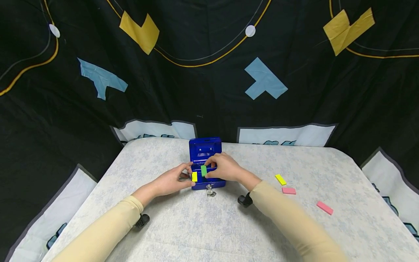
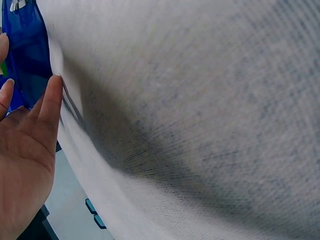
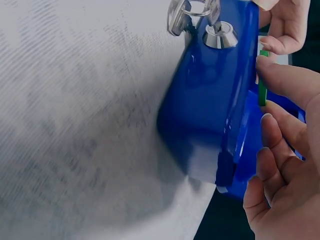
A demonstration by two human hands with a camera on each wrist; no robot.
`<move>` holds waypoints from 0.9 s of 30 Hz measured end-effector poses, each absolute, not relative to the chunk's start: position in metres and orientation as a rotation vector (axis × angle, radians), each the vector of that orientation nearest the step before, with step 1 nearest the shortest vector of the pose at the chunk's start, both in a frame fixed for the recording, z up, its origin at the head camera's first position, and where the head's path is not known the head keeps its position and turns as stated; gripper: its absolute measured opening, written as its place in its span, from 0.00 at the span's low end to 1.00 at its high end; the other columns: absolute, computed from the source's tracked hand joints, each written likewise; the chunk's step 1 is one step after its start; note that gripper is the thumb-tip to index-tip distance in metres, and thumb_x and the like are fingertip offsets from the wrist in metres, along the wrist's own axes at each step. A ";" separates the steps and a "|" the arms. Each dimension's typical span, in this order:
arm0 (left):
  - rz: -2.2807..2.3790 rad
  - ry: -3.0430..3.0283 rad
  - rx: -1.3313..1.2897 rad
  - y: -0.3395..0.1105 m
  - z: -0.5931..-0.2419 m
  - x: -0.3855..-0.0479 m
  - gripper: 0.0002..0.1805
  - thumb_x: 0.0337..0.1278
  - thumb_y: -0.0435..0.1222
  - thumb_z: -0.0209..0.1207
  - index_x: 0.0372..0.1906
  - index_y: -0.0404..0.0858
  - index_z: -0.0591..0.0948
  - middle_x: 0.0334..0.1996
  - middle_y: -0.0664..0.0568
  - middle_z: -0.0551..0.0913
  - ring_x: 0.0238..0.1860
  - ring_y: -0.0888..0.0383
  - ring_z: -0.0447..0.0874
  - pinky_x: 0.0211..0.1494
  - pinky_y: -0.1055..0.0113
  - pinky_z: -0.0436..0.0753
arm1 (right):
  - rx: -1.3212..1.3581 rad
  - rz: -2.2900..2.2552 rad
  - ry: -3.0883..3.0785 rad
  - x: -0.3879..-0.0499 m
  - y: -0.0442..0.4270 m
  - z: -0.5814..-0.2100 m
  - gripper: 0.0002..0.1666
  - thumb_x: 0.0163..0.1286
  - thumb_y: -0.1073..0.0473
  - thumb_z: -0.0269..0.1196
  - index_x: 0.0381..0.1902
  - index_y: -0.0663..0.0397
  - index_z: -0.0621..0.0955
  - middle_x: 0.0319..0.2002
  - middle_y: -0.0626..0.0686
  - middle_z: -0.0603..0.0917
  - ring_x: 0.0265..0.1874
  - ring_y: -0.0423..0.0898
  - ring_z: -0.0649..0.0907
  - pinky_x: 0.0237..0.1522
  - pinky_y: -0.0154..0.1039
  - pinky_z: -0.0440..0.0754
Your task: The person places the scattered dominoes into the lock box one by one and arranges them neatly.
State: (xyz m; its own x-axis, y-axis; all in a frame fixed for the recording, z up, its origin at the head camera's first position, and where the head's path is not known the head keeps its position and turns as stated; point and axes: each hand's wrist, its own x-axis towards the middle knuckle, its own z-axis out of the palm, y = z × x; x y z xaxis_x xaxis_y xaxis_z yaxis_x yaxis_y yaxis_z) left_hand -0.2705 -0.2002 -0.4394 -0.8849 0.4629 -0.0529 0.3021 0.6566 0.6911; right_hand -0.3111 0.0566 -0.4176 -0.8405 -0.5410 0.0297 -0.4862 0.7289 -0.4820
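Observation:
A blue metal cash box (image 1: 208, 185) stands with its lid up and a key in its front lock. My right hand (image 1: 226, 167) is over it from the right, pinching a green rectangular block (image 1: 204, 171) by its ends between thumb and finger. In the right wrist view this green block (image 3: 263, 82) shows edge-on beside the box's front wall. My left hand (image 1: 173, 179) reaches in at the box's left side. Its thumb and finger hold a yellow block (image 1: 194, 177) at the left edge. The box's floor is largely hidden by the hands.
On the pale patterned tablecloth (image 1: 196, 225) to the right lie a yellow block (image 1: 280, 179), a pink block (image 1: 288, 190) and another pink block (image 1: 325, 207). A key ring (image 1: 211, 193) hangs at the lock. Behind the table is a black curtain (image 1: 203, 94) with taped shapes.

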 end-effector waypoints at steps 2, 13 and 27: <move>1.050 2.647 0.626 -0.200 -0.439 -0.270 0.21 0.67 0.49 0.66 0.52 0.41 0.72 0.79 0.47 0.60 0.62 0.48 0.81 0.61 0.51 0.81 | -0.851 -0.706 2.828 -0.312 0.053 -0.419 0.25 0.61 0.43 0.76 0.53 0.45 0.86 0.35 0.43 0.79 0.40 0.44 0.74 0.42 0.41 0.75; 1.065 2.641 0.622 -0.200 -0.438 -0.269 0.22 0.67 0.49 0.66 0.52 0.41 0.72 0.79 0.47 0.60 0.62 0.48 0.80 0.60 0.52 0.81 | -0.884 -0.570 2.864 -0.316 0.040 -0.428 0.24 0.60 0.43 0.77 0.51 0.44 0.88 0.33 0.41 0.79 0.38 0.43 0.73 0.46 0.43 0.72; 1.068 2.638 0.601 -0.200 -0.439 -0.269 0.21 0.67 0.49 0.66 0.52 0.42 0.72 0.79 0.47 0.60 0.63 0.48 0.80 0.61 0.51 0.81 | -0.912 -0.349 2.931 -0.316 0.030 -0.432 0.23 0.58 0.40 0.77 0.48 0.40 0.89 0.32 0.38 0.81 0.38 0.43 0.72 0.43 0.41 0.70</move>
